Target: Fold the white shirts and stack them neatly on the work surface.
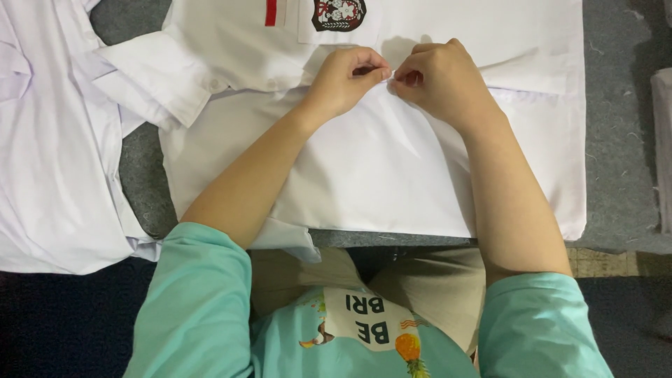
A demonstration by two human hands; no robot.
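A white short-sleeved shirt (392, 161) lies flat on a grey felt-covered surface (616, 140), its chest pocket carrying a dark embroidered badge (339, 14) and a small red stripe (271, 12). My left hand (346, 77) and my right hand (441, 77) meet at the shirt's front placket, just below the badge. Both pinch the fabric edge between thumb and fingers, knuckles nearly touching. What sits between the fingertips is too small to tell.
A second white garment (49, 140) is spread at the left, overlapping the shirt's sleeve (150, 84). A pale folded piece (663, 140) shows at the right edge. The grey surface ends near my lap; a dark floor lies below left.
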